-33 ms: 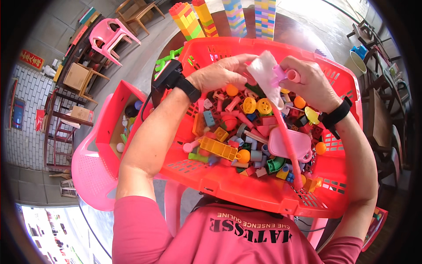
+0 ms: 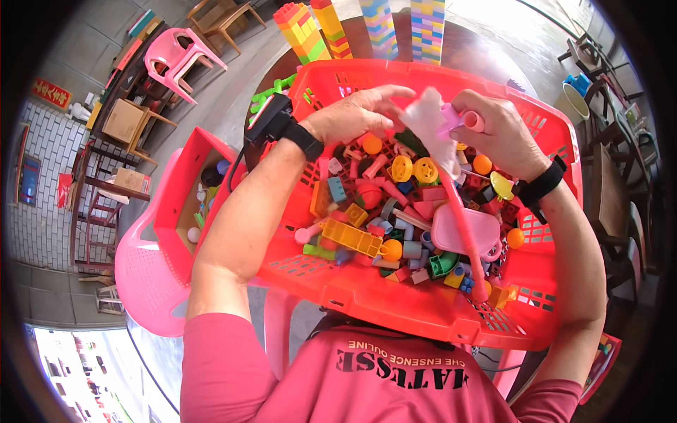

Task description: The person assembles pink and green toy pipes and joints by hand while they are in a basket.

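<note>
My right hand [image 2: 497, 130] is closed on a pink pipe connector [image 2: 448, 118], a plastic toy piece with open tube ends. A crumpled white cloth [image 2: 425, 130] hangs beside the connector, its lower end against the pink-red basket handle [image 2: 462, 225]. My left hand [image 2: 356, 116] is a little left of the cloth, its fingers apart with nothing seen in them. Below both hands, a large red basket [image 2: 338, 299] holds mixed toy pieces: a yellow-orange long block [image 2: 351, 238], yellow wheels [image 2: 402, 169], orange balls [image 2: 392, 249] and a pink toy pan [image 2: 465, 230].
Several block towers [image 2: 303, 35] stand on a dark round table [image 2: 469, 42] behind the basket. To the left, a red box [image 2: 185, 204] of toys rests on a pink chair [image 2: 144, 282]. Wooden furniture [image 2: 606, 190] stands at the right.
My left fingertips have drawn slightly away from the white cloth. My right hand keeps the pipe connector in nearly the same place.
</note>
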A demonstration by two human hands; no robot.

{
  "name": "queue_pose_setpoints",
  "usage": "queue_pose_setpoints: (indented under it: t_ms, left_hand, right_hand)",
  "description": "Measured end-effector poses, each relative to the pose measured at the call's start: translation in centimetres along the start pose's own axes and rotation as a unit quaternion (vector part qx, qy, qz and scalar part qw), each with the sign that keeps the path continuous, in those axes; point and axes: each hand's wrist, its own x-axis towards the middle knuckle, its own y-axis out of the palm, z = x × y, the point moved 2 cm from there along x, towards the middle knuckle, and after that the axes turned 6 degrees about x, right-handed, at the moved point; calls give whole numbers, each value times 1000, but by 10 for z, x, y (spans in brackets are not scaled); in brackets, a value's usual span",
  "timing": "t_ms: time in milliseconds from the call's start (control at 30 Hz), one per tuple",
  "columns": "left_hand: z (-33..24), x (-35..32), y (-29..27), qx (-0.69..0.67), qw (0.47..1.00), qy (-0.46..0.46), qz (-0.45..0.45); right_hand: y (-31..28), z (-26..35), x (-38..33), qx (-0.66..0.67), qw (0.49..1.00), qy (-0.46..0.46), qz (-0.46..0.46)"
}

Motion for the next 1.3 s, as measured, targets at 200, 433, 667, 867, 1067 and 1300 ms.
queue_pose_setpoints:
  t_ms: [200,433,667,867,1067,1300]
  left_hand:
    - [35,4,-19,568,805,-119,-121]
    - [53,7,9,640,754,-139,-52]
    - [61,16,19,537,811,-232,-11]
    - [57,11,21,542,824,-148,-75]
    - [26,9,3,434,883,-137,-115]
    - [17,8,20,377,904,-201,31]
  right_hand:
    - [2,-2,0,6,1000,19,13]
    - [5,1,-1,-10,1000,6,27]
    - [4,2,-3,-19,999,-25,25]
    - [1,2,-3,30,999,-1,24]
    - [0,0,-4,124,989,83,7]
    - [-2,-4,-1,271,947,171,12]
